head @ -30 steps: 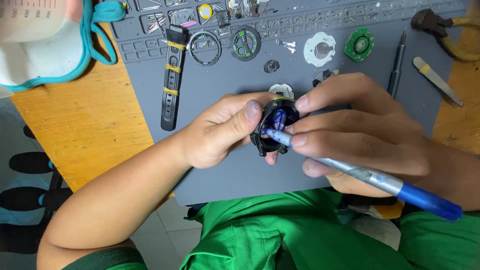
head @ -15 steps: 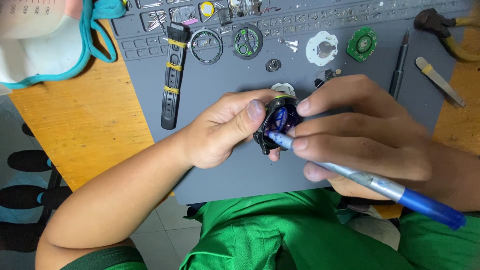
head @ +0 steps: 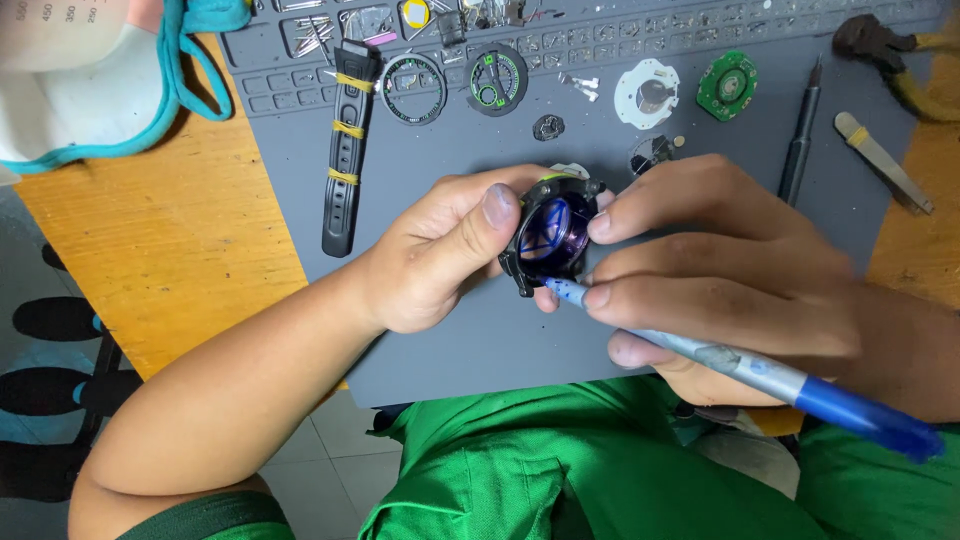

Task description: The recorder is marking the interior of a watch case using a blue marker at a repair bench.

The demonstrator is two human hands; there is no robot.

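Black watch case [head: 551,235] sits pinched in your left hand [head: 440,255] fingers, at 6 o'clock from the green circuit board [head: 727,86]. Since a second ago, nothing has shifted: your right hand [head: 740,270] still clamps the blue pen-like tool [head: 740,365], tip at the rim, work ongoing.

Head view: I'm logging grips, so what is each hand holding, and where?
Left hand pinches the black round watch case by its rim; right hand grips the blue pen-like tool near its tip.
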